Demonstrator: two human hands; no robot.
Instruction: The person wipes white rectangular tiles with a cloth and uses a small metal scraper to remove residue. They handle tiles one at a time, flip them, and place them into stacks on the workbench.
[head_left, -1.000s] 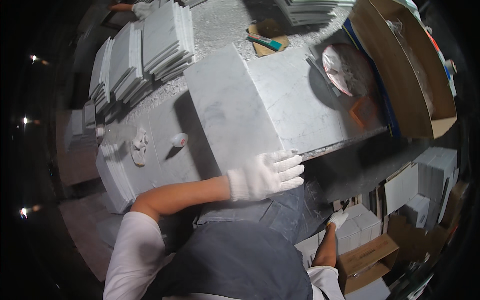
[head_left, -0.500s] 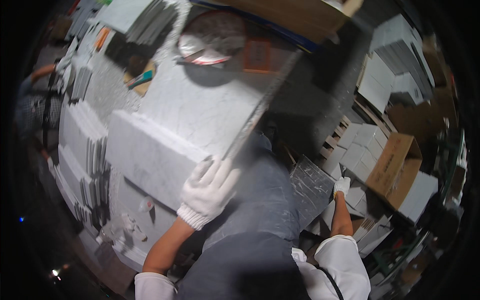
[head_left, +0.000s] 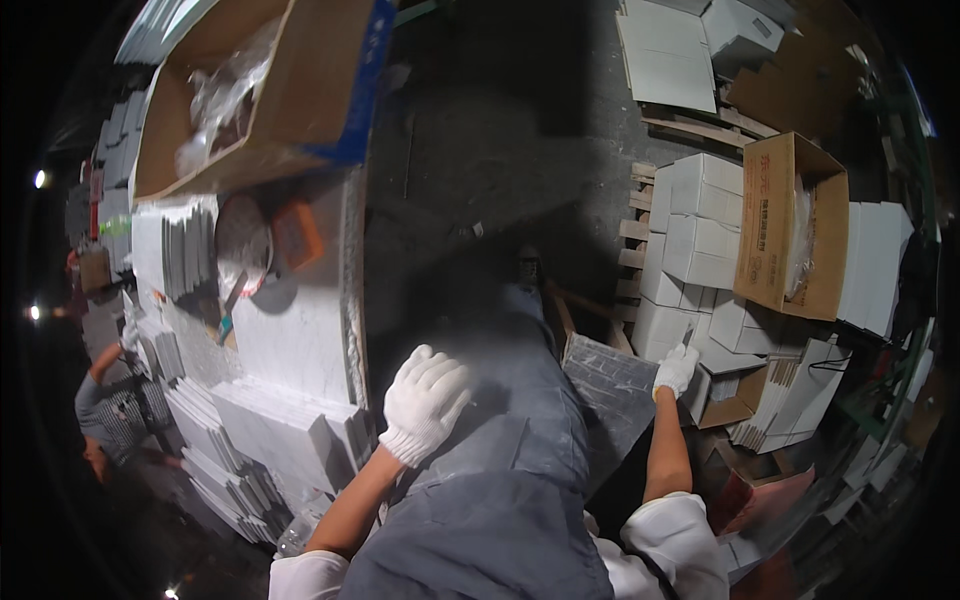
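My left hand (head_left: 428,402), in a white knitted glove, is raised over my grey-clad lap. Its fingers are mostly stretched out and hold nothing. The stone slabs (head_left: 275,425) standing on edge are to its left, apart from it. My gloved right hand (head_left: 675,370) is closed beside the right edge of a dark, scratched board (head_left: 612,385). A slim, knife-like tool (head_left: 689,334) sticks up from its fingers; the exact kind is too small to tell. White cartons (head_left: 672,325) stand just beyond that hand.
At left, a marble-topped table (head_left: 290,340) bears a round tub (head_left: 243,250), an orange box (head_left: 298,234) and a large carton (head_left: 165,135) with clear plastic inside. An open brown carton (head_left: 765,225) sits on stacked white boxes at right, beside a wooden pallet (head_left: 634,230). Another person (head_left: 115,400) works far left.
My left hand has come off the slab's edge and is now over my lap. The view has swung right, so the table appears farther left. My right hand stays closed near the board.
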